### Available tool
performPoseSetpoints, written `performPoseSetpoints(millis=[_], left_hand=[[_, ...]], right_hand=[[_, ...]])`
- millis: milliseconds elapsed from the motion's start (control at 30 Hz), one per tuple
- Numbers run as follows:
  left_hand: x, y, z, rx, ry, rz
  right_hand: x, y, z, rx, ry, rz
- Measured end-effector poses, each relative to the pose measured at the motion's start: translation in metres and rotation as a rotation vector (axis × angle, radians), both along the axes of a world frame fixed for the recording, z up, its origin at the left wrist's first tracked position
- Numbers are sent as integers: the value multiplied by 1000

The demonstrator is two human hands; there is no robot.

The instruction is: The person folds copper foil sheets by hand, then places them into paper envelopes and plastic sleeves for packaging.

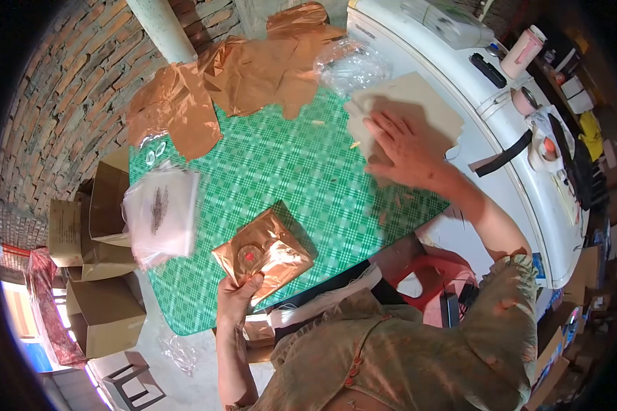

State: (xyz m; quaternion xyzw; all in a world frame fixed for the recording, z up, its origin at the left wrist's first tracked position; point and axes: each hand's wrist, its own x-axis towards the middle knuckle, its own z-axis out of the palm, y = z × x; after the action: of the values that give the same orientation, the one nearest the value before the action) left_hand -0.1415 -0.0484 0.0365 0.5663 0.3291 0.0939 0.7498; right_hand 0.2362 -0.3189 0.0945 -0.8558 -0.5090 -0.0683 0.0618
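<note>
My left hand (239, 299) grips the near edge of a shiny copper-coloured foil packet (281, 255), thumb on top. The packet is roughly square, with a round raised patch and a red spot on its face, and it is over the near edge of the table. At the far right, my right hand (406, 152) is spread out, fingers extended over greyish-beige card sheets (432, 113). Its fingertips overlap the sheets in this view. Just behind the sheets is a crumpled clear plastic bag (353, 66).
Copper foil sheets (253, 79) lie along the back of the green checked table (253, 178). A stack of clear plastic sleeves (163, 212) sits at its left edge. Cardboard boxes (106, 312) stand left on the floor, a white appliance (507, 116) right, and a red stool (435, 291) below.
</note>
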Motion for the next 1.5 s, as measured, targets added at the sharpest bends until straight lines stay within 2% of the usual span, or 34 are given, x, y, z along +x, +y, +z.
performPoseSetpoints(millis=[167,267,367,467,567,667,767,867,1000,1100,1133,1233,1267,1367,1400,1500], left_hand=[[0,0,0,-11,-20,-11],[1,1,0,-19,-32,-16],[0,2,-2,-15,-37,-23],[1,2,-1,-1,-29,-34],[1,1,-2,-6,-54,-17],[2,-1,0,-16,-70,-15],[-1,3,-7,-23,-83,-19],[-6,7,-9,-65,-145,53],[-35,23,-4,-154,-259,218],[-61,33,8,-117,-293,328],[-71,36,7,-98,-283,363],[-105,49,4,-68,-292,410],[-114,51,8,-56,-295,439],[-144,63,6,-25,-283,479],[-150,64,6,-10,-288,506],[-160,67,14,6,-318,546]], right_hand=[[-15,-6,8,108,24,12],[-14,-8,11,84,-19,-108],[-20,-3,26,-19,-34,-144],[-17,0,24,8,-106,-156],[-22,9,40,-75,-104,-282],[-20,8,35,154,-165,-229],[-38,12,38,179,-262,-179],[-89,23,59,194,-355,-36],[-127,48,99,642,-236,207],[-129,68,120,952,-135,-26],[-121,82,111,1012,-42,-43],[-87,109,49,441,-153,-75],[-89,111,41,463,-192,-61],[-126,114,65,612,-239,-40],[-140,114,72,508,-283,-54],[-189,123,81,331,-339,97]])
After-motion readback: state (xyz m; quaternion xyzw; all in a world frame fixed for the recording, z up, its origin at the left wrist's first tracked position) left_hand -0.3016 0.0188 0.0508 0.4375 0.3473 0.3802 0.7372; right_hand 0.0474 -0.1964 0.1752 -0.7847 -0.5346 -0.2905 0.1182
